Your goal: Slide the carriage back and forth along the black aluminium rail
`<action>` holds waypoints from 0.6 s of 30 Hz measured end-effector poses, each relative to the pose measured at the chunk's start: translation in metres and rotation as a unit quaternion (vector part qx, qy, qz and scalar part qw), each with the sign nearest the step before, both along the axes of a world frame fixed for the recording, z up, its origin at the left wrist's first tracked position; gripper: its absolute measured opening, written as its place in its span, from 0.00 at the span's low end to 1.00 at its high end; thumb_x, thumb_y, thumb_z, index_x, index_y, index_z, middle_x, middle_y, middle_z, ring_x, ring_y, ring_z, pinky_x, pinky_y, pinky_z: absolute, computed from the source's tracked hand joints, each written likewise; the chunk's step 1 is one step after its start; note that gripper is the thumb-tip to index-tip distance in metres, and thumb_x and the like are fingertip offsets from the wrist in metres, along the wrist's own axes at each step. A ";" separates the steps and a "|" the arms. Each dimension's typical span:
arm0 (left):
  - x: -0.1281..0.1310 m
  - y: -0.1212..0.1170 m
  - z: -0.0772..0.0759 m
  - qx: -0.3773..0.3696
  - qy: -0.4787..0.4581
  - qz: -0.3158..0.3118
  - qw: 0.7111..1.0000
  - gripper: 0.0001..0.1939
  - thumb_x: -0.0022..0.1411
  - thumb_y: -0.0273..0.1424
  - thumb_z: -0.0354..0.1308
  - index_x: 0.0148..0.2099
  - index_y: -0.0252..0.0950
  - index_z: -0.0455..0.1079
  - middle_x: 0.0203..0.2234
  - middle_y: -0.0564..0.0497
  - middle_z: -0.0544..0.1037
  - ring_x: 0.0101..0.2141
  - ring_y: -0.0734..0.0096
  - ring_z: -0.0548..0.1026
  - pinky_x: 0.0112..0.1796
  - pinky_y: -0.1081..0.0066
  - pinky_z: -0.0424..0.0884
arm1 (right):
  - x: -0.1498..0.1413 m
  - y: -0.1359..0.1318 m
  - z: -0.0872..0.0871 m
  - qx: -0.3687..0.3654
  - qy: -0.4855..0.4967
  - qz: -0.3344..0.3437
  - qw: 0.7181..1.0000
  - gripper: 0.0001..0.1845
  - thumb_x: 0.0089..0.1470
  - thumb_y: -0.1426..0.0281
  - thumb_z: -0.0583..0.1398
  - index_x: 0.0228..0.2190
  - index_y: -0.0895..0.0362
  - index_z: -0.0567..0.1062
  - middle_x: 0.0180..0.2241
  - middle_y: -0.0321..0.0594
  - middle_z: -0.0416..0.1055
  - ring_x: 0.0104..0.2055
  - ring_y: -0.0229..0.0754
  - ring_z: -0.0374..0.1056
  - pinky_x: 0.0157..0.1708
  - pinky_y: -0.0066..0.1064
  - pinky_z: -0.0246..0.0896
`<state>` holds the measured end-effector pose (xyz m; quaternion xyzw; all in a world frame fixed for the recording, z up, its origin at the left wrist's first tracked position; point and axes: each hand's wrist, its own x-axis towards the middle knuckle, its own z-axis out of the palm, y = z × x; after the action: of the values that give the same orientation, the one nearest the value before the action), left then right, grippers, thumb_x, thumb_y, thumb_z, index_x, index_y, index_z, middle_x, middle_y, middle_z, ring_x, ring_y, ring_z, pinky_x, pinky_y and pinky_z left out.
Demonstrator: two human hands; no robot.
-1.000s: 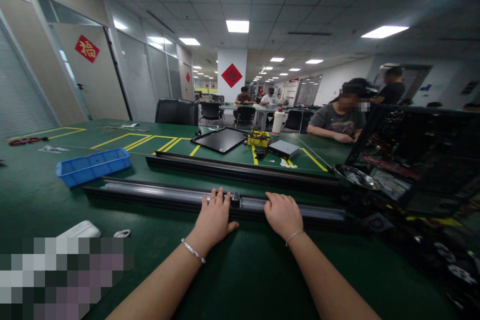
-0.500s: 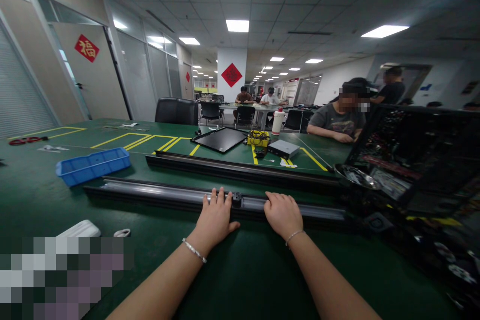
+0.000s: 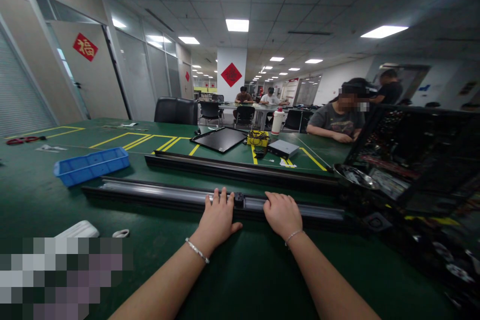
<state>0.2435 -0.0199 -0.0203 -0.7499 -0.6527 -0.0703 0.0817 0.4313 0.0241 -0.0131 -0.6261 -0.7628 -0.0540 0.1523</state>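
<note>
A long black rail with a shiny grey channel lies across the table in front of me. My left hand rests on it with fingers stretched forward and thumb out to the side. Just right of those fingers a small black block sits in the channel. On the other side of the block, my right hand is curled over the rail, its fingers together and its thumb hidden. Behind lies a second long black rail, untouched.
A blue tray stands at the left. Farther back are a dark flat panel, a yellow box with cables, a grey box and a white bottle. A metal bowl and an open black case crowd the right. A co-worker sits beyond.
My left hand and the small black block have shifted slightly right along the rail. My right hand stays almost in place. The view has moved a little.
</note>
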 end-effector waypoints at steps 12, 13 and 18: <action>0.000 0.000 -0.002 -0.003 -0.007 0.001 1.000 0.43 0.51 0.50 0.55 0.63 0.33 0.50 0.62 0.34 0.53 0.61 0.43 0.50 0.56 0.46 0.49 | 0.000 -0.001 0.000 0.000 -0.002 0.000 1.000 0.24 0.55 0.67 0.45 0.49 0.55 0.71 0.49 0.40 0.70 0.50 0.43 0.62 0.54 0.37 0.45; 0.000 0.000 -0.001 -0.004 -0.008 0.001 1.000 0.43 0.51 0.50 0.55 0.63 0.33 0.50 0.62 0.34 0.53 0.61 0.42 0.50 0.56 0.46 0.49 | 0.000 -0.001 0.001 -0.001 -0.002 0.000 1.000 0.24 0.55 0.67 0.45 0.49 0.55 0.71 0.49 0.40 0.70 0.50 0.43 0.62 0.53 0.37 0.46; 0.002 -0.001 0.000 -0.005 -0.008 0.000 1.000 0.43 0.51 0.49 0.56 0.64 0.34 0.50 0.62 0.34 0.52 0.61 0.42 0.49 0.55 0.45 0.49 | -0.001 -0.001 0.001 -0.004 -0.010 -0.004 1.000 0.24 0.56 0.67 0.45 0.50 0.55 0.70 0.49 0.41 0.70 0.50 0.43 0.62 0.53 0.36 0.45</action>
<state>0.2456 -0.0206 -0.0198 -0.7500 -0.6534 -0.0725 0.0727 0.4308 0.0232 -0.0123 -0.6294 -0.7618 -0.0574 0.1422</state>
